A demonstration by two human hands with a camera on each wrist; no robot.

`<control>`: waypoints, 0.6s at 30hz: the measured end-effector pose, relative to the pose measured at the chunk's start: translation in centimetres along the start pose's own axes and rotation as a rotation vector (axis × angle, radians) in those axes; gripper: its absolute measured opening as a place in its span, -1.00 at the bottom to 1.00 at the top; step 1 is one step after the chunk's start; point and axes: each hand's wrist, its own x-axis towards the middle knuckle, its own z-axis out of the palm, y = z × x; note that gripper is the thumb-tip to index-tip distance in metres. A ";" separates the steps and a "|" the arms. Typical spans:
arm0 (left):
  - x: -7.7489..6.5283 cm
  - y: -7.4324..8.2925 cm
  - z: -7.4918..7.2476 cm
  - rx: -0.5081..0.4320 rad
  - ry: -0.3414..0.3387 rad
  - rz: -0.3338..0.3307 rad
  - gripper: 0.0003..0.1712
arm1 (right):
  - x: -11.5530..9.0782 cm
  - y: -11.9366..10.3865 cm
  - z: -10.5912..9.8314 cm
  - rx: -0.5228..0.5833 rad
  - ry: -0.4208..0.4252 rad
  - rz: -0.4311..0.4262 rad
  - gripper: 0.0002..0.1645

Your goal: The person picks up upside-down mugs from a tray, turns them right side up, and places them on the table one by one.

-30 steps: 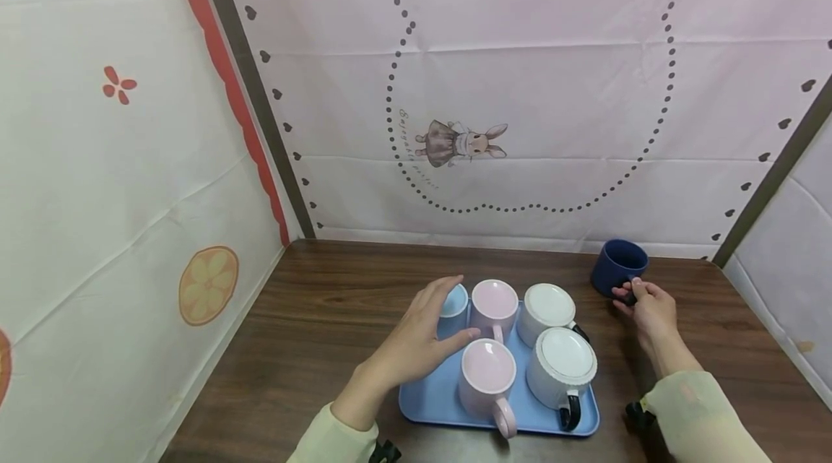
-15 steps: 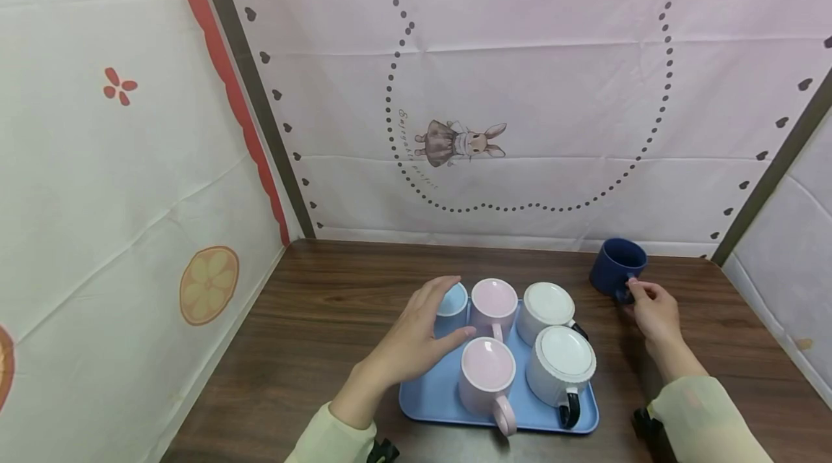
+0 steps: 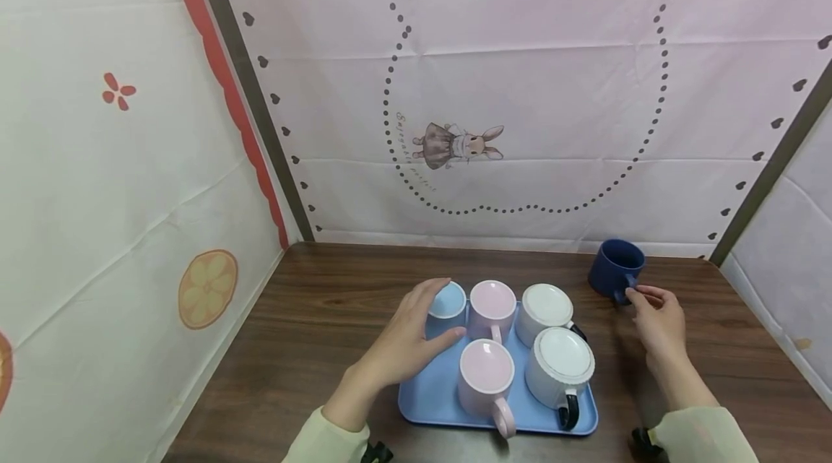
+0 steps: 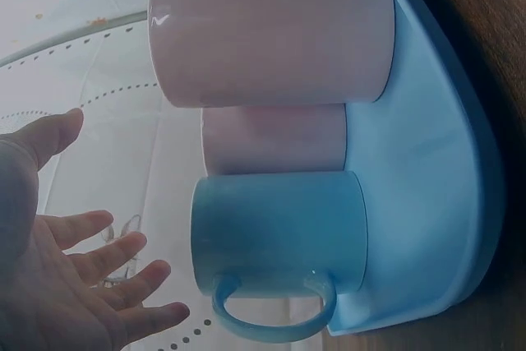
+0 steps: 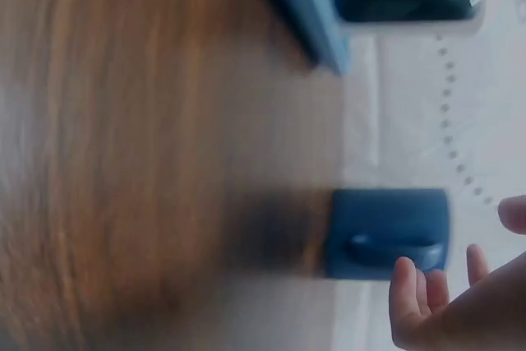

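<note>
At the table's back right stands a navy mug point(image 3: 607, 275), its handle facing the near right. My right hand point(image 3: 659, 322) is beside that handle with fingertips close to it; in the right wrist view, the thumb is spread away and the fingers point(image 5: 403, 293) overlap the handle's edge. My left hand point(image 3: 403, 340) hovers at the light blue mug point(image 3: 450, 300), thumb and fingers wide apart and holding nothing. In the left wrist view the hand is separate from the light blue mug point(image 4: 279, 236), which sits on a blue tray point(image 3: 425, 405).
Two pink mugs, one behind point(image 3: 492, 302) and one in front point(image 3: 486, 376), share the tray with a rear white mug point(image 3: 547, 310) and a front white mug point(image 3: 560, 365), both black-handled. Printed cloth walls point(image 3: 552, 109) border the brown wooden table point(image 3: 305, 318).
My right hand has let go of the navy mug's handle and drawn slightly back toward me. The navy mug stays in place. The left hand has shifted slightly left.
</note>
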 end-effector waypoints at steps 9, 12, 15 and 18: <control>0.0 -0.4 -0.3 -0.001 0.008 -0.014 -0.10 | -4.8 -3.2 0.7 0.004 -0.096 -0.121 -0.57; 0.0 -0.5 -0.4 -0.007 0.013 -0.014 -0.10 | -6.3 -3.9 1.2 -0.017 -0.133 -0.169 -0.50; 0.0 -0.5 -0.4 -0.012 0.021 -0.010 -0.11 | -7.6 -4.2 1.6 -0.021 -0.161 -0.218 -0.51; 0.0 -0.7 -0.3 -0.012 0.022 -0.019 -0.11 | -8.6 -4.4 2.0 0.003 -0.198 -0.275 -0.55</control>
